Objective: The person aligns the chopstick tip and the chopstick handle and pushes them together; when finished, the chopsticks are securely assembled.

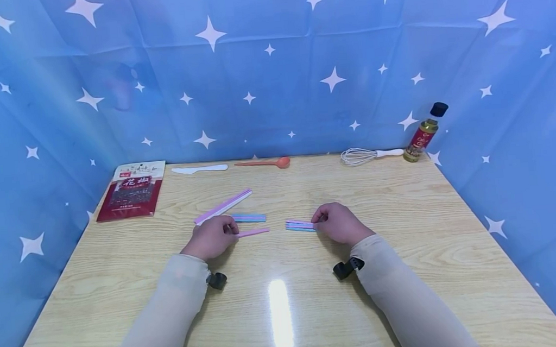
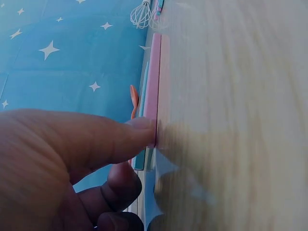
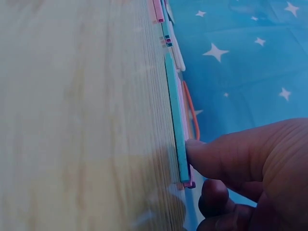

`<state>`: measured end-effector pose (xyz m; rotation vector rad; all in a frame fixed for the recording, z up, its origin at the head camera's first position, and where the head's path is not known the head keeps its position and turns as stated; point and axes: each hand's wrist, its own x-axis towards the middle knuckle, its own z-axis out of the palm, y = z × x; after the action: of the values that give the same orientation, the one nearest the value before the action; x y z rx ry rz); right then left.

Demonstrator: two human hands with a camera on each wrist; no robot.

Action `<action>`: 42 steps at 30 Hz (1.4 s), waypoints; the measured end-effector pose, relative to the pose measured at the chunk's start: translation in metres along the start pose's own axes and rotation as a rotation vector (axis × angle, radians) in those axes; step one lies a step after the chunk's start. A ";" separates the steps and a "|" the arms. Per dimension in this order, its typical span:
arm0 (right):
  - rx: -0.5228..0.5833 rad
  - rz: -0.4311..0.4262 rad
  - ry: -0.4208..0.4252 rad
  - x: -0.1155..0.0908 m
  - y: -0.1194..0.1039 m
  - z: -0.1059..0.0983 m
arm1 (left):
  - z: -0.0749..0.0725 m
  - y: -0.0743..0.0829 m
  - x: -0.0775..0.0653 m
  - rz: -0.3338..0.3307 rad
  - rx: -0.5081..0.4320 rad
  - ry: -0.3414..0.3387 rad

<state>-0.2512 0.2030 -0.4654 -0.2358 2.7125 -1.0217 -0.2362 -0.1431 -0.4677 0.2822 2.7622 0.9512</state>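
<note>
Left hand [image 1: 214,237] pinches a pink stick [image 1: 254,232] at its left end; the stick lies along the wood-grain table [image 1: 236,329] and points toward the other hand. Just beyond it rests a blue-and-pink row of sticks [image 1: 249,218], and a longer purple-and-white pair [image 1: 226,203] slants up and away from behind the left hand. Right hand [image 1: 340,224] has its thumb and fingers closed on the right end of a blue-and-pink bundle [image 1: 299,225], which lies apart from the pink stick. Along the table's far edge, from left to right, are a red-and-white Sichuan pepper packet [image 1: 130,193], a white knife [image 1: 200,169], an orange spoon [image 1: 283,162], a white-handled whisk [image 1: 388,153] and a black-capped bottle [image 1: 421,140]. Behind hangs a blue, star-patterned curtain [image 1: 273,114].
</note>
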 end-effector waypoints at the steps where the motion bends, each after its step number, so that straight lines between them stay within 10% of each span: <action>1: 0.000 -0.001 0.000 0.000 0.000 0.000 | 0.000 0.000 0.000 0.001 0.004 -0.001; 19: -0.010 -0.003 -0.005 0.001 0.000 0.000 | 0.001 0.002 0.000 0.063 -0.096 0.035; 42: 0.123 -0.204 0.070 -0.004 -0.014 0.003 | 0.002 0.007 -0.002 0.177 -0.288 0.123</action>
<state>-0.2454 0.1914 -0.4577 -0.4711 2.7172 -1.2704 -0.2331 -0.1373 -0.4648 0.4379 2.6921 1.4375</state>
